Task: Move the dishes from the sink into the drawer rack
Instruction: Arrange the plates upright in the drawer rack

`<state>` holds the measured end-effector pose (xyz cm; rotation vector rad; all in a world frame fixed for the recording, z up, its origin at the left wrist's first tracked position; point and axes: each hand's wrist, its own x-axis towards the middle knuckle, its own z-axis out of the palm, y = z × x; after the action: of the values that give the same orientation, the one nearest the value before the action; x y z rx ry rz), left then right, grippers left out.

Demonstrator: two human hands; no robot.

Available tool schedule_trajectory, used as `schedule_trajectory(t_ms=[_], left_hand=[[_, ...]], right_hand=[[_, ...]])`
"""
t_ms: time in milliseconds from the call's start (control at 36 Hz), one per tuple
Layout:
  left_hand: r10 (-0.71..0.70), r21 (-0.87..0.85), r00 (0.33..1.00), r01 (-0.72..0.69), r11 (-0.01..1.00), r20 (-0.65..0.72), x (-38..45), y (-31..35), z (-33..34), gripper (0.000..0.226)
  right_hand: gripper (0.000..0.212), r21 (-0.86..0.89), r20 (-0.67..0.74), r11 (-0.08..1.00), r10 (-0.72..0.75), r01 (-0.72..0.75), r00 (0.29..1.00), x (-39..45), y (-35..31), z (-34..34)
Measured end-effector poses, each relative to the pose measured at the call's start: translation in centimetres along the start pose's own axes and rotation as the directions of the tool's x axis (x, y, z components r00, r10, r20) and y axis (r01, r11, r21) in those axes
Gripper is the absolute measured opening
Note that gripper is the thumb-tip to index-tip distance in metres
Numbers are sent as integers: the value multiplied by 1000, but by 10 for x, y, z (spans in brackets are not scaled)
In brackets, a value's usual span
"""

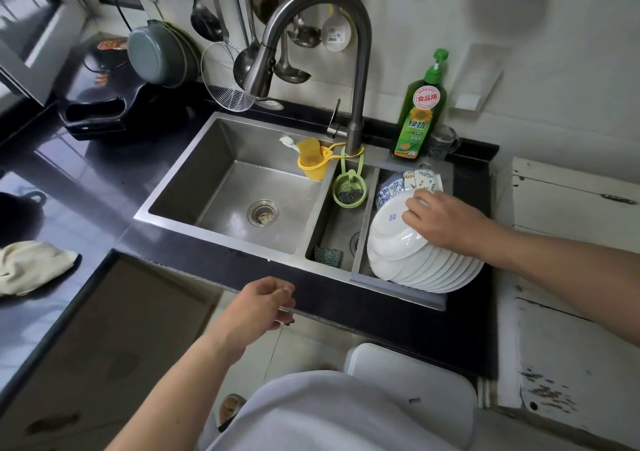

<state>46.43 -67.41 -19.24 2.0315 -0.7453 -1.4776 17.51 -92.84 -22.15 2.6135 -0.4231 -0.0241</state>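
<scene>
Several white plates (426,270) lean in a row in a grey drying rack (398,291) set over the right basin of the steel sink (221,139). Behind them stand a blue patterned bowl (388,187) and a floral bowl (420,179). My right hand (446,220) rests on the top white plate (391,232), fingers curled over its upper rim. My left hand (259,307) hovers at the front counter edge with fingers loosely curled around nothing that I can make out. No drawer rack is visible.
A tall faucet (356,70) arches over the sink. A green detergent bottle (420,108) and a glass cup (443,142) stand behind the rack. A yellow holder (311,160), green strainer (349,191), hanging ladles, a cloth (31,267) and a white bin (412,391) surround the area.
</scene>
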Motion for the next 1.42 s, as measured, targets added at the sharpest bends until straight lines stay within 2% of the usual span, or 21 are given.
schedule_trajectory(t_ms=[111,167,194,250,278,306,333,361,417,528,611,695,750,806,861,917,945,1000,1111,1167,1417], left_hand=[[-12,-2,1000,12,1000,6,3,-1,3,18],[-20,-14,1000,20,1000,12,4,-1,4,18],[-24,-24,1000,24,999,16,5,0,5,18],[-28,-57,999,29,998,31,7,0,6,19],[-28,-87,999,31,996,45,8,0,7,19],[-26,-136,998,35,990,63,9,0,8,19],[-24,-217,996,41,975,82,9,-1,9,21],[-22,-321,995,53,946,98,10,0,11,26],[-21,-509,994,75,857,111,12,0,18,38],[45,-704,990,62,708,132,10,0,32,49],[15,-788,999,16,616,32,6,-2,33,41],[-49,-811,997,-15,585,-55,5,-9,27,38],[-93,-835,989,-46,548,-115,4,-12,25,40],[-127,-850,976,-84,521,-174,1,-13,23,39],[-134,-854,970,-109,508,-204,-3,-12,21,36],[-138,-858,968,-112,502,-207,-6,-12,19,35],[-143,-857,968,-109,503,-207,-6,-13,18,36],[-151,-858,967,-105,502,-206,-7,-14,19,35],[-146,-863,969,-101,495,-198,-10,-15,20,35],[-158,-862,967,-99,497,-202,-11,-16,18,37],[-187,-873,962,-89,479,-201,-14,-16,13,35]], right_hand=[[21,122,-28,952,285,-280,958,5,-4,-16],[25,309,-27,809,532,-500,846,13,-18,-28],[25,422,-4,685,657,-594,754,19,-26,-36],[25,639,146,295,861,-711,488,32,-43,-47],[27,724,326,-8,885,-690,332,39,-53,-52],[36,759,531,-338,815,-556,230,47,-65,-58],[47,718,689,-616,694,-325,209,54,-79,-65],[53,606,785,-790,573,-98,235,59,-97,-70],[52,362,854,-919,394,156,340,65,-134,-81],[55,48,828,-990,114,133,550,71,-198,-94],[42,-10,805,-1000,2,17,593,75,-223,-98],[36,105,742,-957,-107,-271,662,71,-223,-90],[41,331,656,-804,-180,-494,733,63,-207,-84],[26,646,577,-459,-229,-610,784,56,-182,-80],[25,840,540,50,-188,-541,821,55,-150,-68],[30,770,489,514,-94,-378,867,56,-116,-48],[33,684,446,670,-71,-289,892,56,-99,-38],[50,505,436,852,-113,-139,893,54,-68,-20],[66,272,679,962,-193,1,708,47,-28,-6],[72,251,720,968,-198,15,666,42,-21,-4],[70,269,610,961,-219,60,762,23,-1,-3]])
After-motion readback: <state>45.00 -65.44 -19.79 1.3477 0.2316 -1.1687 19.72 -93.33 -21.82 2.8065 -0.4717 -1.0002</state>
